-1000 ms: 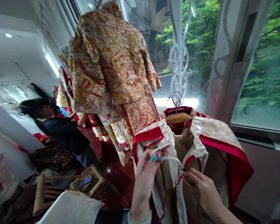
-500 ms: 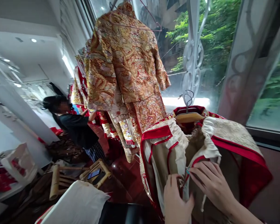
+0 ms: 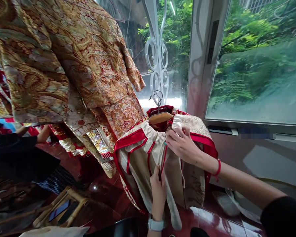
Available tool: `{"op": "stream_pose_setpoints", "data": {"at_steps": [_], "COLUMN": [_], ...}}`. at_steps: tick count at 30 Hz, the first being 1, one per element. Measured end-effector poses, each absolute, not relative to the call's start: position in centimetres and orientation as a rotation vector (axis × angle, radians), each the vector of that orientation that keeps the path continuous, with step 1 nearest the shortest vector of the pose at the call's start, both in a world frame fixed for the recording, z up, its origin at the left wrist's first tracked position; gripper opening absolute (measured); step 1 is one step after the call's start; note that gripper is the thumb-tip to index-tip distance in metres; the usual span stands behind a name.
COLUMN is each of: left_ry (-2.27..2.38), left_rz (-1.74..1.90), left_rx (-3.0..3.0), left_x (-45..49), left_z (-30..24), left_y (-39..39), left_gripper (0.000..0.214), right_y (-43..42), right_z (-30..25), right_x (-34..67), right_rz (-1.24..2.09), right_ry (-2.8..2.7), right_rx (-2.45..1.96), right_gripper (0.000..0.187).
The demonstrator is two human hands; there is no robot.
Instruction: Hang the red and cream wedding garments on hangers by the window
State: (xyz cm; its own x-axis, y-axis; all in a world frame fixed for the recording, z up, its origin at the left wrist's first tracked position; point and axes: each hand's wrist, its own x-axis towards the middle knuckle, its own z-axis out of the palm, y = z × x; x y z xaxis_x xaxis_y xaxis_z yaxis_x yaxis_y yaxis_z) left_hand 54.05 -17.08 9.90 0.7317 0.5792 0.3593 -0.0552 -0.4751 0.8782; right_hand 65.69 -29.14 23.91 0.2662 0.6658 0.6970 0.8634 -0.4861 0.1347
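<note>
A cream garment with red trim [image 3: 138, 154] hangs inside out on a wooden hanger [image 3: 160, 117], hooked to a white scrolled metal rack [image 3: 157, 62]. My left hand [image 3: 158, 192] is closed, pinching the garment's red-edged front panel low down. My right hand [image 3: 184, 144] rests on the cream lining near the collar, its fingers curled on the cloth. A white watch sits on my left wrist, a red cord on my right.
A gold and red embroidered robe [image 3: 71, 62] hangs close at upper left. Another person in black [image 3: 17, 158] stands at the left edge. A bamboo stool [image 3: 61, 210] with a phone on it is at lower left. A large window [image 3: 256, 65] fills the right.
My right hand has risen from the garment's lower front to its collar area. My left hand stays low on the red-edged panel. The view has swung left and closer to the hanger.
</note>
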Motion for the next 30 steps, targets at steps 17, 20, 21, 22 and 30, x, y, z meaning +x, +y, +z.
{"op": "stream_pose_setpoints", "data": {"at_steps": [17,20,21,22,30], "left_ry": [0.154,0.055,0.029,0.014,-0.044], "left_rz": [1.258,1.316,1.268,1.203,0.955], "left_rx": [2.202,2.428,2.527,2.618,2.766], "left_x": [57.4,59.8,60.7,61.6,63.2], "left_z": [18.4,21.5,22.2,22.7,23.4], "left_y": [-17.9,-17.9,-17.8,-17.8,-17.7], "left_gripper": [0.010,0.046,0.055,0.057,0.024], "right_y": [-35.8,-36.0,-36.3,-36.6,-40.2], "right_z": [21.5,22.3,23.1,23.9,20.7], "right_x": [79.5,81.3,81.9,82.5,82.2], "right_rz": [-0.787,-0.727,-0.642,-0.540,-0.160], "right_ry": [-0.968,-0.999,-1.029,-1.063,-0.817], "right_rx": [-2.212,-2.159,-2.145,-2.128,-1.644], "right_gripper": [0.042,0.023,0.021,0.020,0.055]}}
